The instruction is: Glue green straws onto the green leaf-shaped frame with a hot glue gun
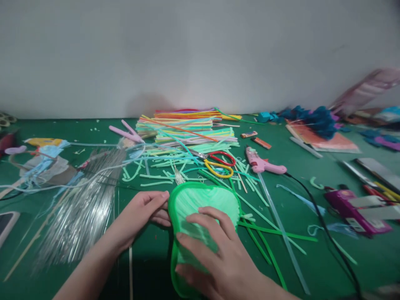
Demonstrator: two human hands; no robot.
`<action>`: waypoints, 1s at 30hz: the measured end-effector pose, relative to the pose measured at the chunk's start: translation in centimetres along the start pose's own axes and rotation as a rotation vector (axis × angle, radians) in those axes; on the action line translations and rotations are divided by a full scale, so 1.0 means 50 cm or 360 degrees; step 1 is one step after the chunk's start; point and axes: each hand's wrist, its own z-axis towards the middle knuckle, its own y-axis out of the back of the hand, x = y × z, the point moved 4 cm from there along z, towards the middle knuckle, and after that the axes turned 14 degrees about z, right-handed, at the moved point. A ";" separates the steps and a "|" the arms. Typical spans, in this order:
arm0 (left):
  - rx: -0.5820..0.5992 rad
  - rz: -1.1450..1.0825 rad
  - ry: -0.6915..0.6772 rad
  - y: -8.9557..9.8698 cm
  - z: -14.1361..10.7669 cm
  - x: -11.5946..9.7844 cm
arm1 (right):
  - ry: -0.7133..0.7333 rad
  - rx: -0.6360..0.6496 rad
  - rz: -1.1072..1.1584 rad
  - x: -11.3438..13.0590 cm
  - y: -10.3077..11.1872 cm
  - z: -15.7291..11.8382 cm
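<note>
A rounded, wavy-edged craft piece (190, 199) with a pale green face and a darker green fuzzy rim is in front of me, its lower end running out of view. My left hand (139, 214) pinches its upper left edge, with the thumb on top and the fingers curled below. Across its face lies my right hand (225, 256), fingers apart and slightly bent, touching the surface. Green pipe cleaners (278, 231) stick out from beside its right edge. Just beyond it are scissors (218, 163) with red and yellow handles, resting on cut pale green pipe cleaners (156, 182).
Bundles of coloured pipe cleaners (187, 129) lie at the back. On the right are a pink glue gun (264, 165), its black cord (325, 225), a clear glue stick (283, 233) and a purple box (353, 212). Thin silvery wires (84, 208) and a phone (8, 225) lie left.
</note>
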 end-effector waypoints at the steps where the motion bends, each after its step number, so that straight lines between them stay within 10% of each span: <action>1: -0.0028 0.0017 0.0008 -0.001 0.001 0.000 | -0.0032 -0.0051 0.0023 -0.005 0.009 -0.007; 10: -0.0220 0.0022 -0.0050 0.010 0.004 -0.006 | -0.0807 -0.0684 -0.0048 -0.141 0.095 -0.092; 17: -0.0382 0.0018 -0.0185 0.059 0.005 0.005 | -0.1499 -0.1006 0.1167 -0.180 0.067 -0.102; 30: -0.0510 0.0022 -0.0303 0.045 0.008 0.005 | -0.1771 -0.1264 0.1606 -0.149 0.045 -0.052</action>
